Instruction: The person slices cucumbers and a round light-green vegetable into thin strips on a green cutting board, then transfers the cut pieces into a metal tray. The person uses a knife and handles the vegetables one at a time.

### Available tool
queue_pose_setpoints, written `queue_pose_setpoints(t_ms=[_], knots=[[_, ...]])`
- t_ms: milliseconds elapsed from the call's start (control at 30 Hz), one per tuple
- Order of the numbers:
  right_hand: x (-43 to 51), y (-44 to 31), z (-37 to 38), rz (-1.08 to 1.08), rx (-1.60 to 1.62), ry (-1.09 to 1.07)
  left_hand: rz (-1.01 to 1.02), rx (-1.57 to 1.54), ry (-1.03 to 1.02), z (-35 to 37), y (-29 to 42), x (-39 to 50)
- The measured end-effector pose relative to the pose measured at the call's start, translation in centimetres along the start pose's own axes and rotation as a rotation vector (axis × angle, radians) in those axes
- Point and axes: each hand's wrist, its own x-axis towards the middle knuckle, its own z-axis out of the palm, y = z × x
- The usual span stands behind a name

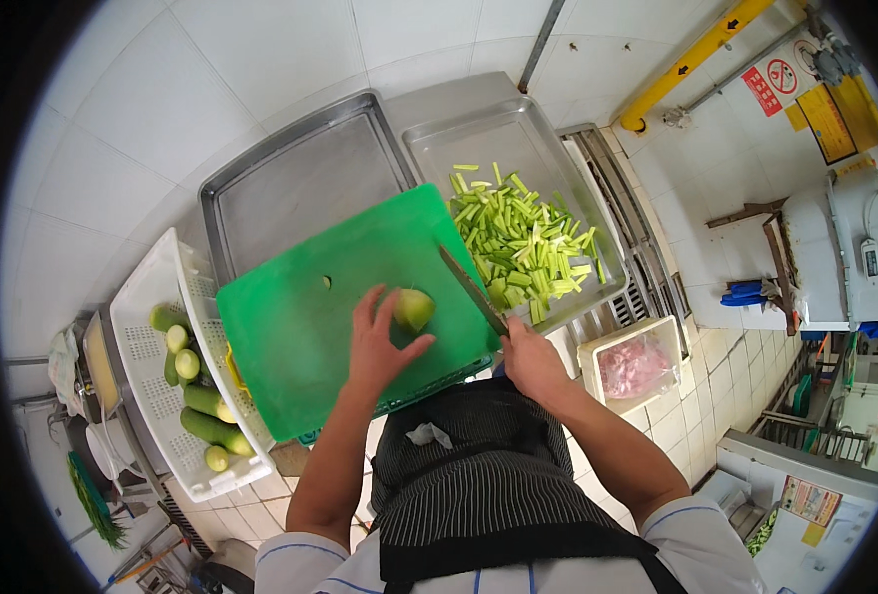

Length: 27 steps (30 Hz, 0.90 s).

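A green cutting board (298, 341) lies before me. On it stands a pale green, rounded vegetable piece (414, 309), with my left hand (381, 338) just left of it, fingers spread; whether a fingertip touches the piece I cannot tell. My right hand (532, 356) is closed round the handle of a kitchen knife (469, 286), whose blade slants up and left over the board's right part. A small green scrap (327, 281) lies left of the piece. Cut green vegetable sticks (524, 245) are heaped in a metal tray (610, 278) at the right.
Beyond the board is another metal tray (212, 215). A white plastic crate (227, 486) at the left holds several green squash-like vegetables (209, 423). At the lower right, a small white tub (591, 371) holds pink, meat-like pieces in clear plastic (636, 367). A tiled wall (276, 52) rises behind.
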Motion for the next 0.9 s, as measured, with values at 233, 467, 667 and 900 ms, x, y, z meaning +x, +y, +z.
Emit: queue_pose_setpoints(t_ms=[233, 467, 667, 900], knots=[[-0.9, -2.2, -2.1, -0.100, 0.033, -0.062, 0.251, -0.030, 0.230, 1.7, -0.4, -0.8], [-0.8, -2.9, -3.0, -0.075, 0.039, -0.146, 0.452, -0.094, 0.121, 2.9, -1.2, 1.8], [-1.9, -4.1, -6.2, -0.023, -0.050, -0.263, 0.477, -0.064, 0.125, 3.7, -2.1, 2.2], [-1.9, -5.0, -7.6, -0.033, -0.086, -0.363, 0.488, -0.058, 0.128, 4.0, -2.7, 2.5]])
